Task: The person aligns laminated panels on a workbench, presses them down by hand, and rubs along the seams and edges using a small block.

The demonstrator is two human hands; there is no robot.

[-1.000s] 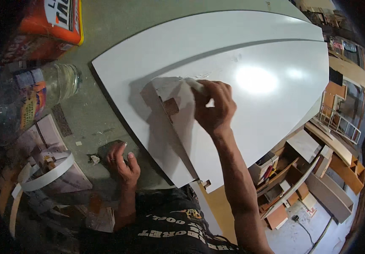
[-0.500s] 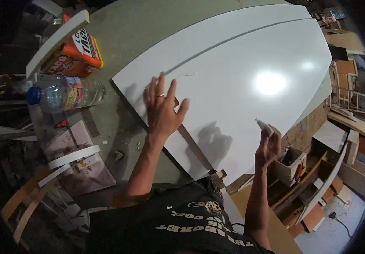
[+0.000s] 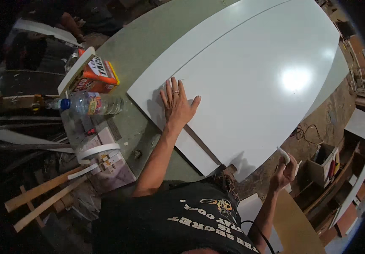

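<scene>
Our upper white panel lies toward one o'clock, flat over a lower white panel. At its nine o'clock edge our left hand seems to rest, fingers spread; past its five o'clock edge our right hand curls its fingers around a pale tapered piece. We judge the panel stiff, fairly heavy, slick, easily chipped; we'd grip opposite edges, nine and three o'clock.

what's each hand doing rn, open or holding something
Left hand: open, palm down at the upper white panel, fingers spread.
Right hand: closed, holding a small pale tapered object, exact kind unclear.
</scene>
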